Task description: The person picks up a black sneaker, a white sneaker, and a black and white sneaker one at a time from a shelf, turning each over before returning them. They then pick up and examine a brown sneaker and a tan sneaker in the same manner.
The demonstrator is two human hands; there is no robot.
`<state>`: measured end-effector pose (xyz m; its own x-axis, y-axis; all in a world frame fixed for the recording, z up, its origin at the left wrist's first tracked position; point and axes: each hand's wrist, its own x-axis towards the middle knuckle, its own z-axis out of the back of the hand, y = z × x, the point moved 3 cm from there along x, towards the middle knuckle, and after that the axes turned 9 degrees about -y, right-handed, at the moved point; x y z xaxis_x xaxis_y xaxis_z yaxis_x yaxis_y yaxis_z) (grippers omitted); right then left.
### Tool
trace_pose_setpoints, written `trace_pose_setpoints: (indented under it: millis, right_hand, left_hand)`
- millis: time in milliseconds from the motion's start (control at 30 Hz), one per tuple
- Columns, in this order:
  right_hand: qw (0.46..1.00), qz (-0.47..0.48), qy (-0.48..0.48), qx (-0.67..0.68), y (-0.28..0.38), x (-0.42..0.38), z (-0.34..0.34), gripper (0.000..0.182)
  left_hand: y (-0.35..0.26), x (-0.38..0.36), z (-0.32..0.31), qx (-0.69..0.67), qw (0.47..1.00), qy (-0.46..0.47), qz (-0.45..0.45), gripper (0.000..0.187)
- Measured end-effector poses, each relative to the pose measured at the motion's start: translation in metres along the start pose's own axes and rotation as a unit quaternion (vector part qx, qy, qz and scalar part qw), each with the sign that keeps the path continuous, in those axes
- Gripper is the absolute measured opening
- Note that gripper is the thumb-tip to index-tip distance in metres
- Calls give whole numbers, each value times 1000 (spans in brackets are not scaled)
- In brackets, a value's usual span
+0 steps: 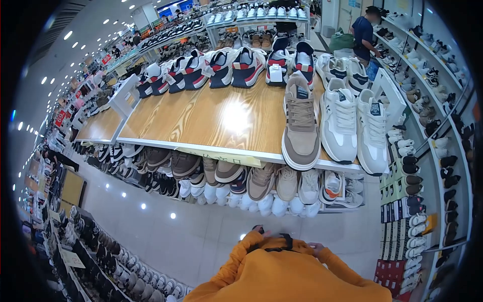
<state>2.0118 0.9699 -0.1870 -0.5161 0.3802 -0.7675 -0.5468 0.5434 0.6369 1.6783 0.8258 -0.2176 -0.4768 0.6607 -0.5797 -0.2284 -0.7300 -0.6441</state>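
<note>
Black strap [274, 248] lies against an orange top [282, 277].

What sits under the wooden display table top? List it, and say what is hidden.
Under the wooden table top a lower shelf holds a row of shoes, brown, beige and white, toes outward. The table's edge covers their heels and everything further back, so the depth of the shelf cannot be seen.

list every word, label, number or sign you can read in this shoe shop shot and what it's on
No text can be read.
Yellow strip label on the front edge of the wooden display table: print too blurred.
White hang tag on a navy and red trainer: no print can be made out.
Dark tongue tags on the tan suede trainer and white trainers: too small.
Red hanging signs at left: blurred.
Both hands hold a dark object; no lettering shows.
</note>
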Motion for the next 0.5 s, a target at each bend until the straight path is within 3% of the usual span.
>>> trace_pose_setpoints:
  millis: [100, 233, 300, 333, 367, 433, 467, 500]
  right_hand:
    - [970, 238, -11, 50, 10, 3, -29, 44]
    - [969, 135, -13, -208, 21, 9, -22, 40]
    - [925, 63, 8, -375, 40, -3, -22, 38]
    - [897, 37, 20, -439, 49, -11, -24, 37]
    - [872, 17, 29, -488, 57, -18, -24, 36]
    - [837, -13, 37, -545, 70, -31, -22, 35]
    - [827, -22, 35, -560, 74, -38, -21, 35]
    - [836, -17, 20, -548, 77, -41, -18, 34]
  left_hand:
    - [-34, -14, 7, -27, 1000, 11, -6, 85]
    - [-27, -8, -1, -24, 999, 42, -12, 84]
    - [-25, -12, 2, -2, 996, 86, -7, 79]
    - [-39, -27, 18, 182, 964, 108, -158, 75]
    - [-57, -59, 43, 358, 877, 125, -297, 72]
    - [-8, -57, 55, 310, 918, 196, -152, 73]
    - [72, -21, 30, 63, 963, 224, 135, 80]
    - [101, -32, 35, 64, 963, 223, 135, 80]
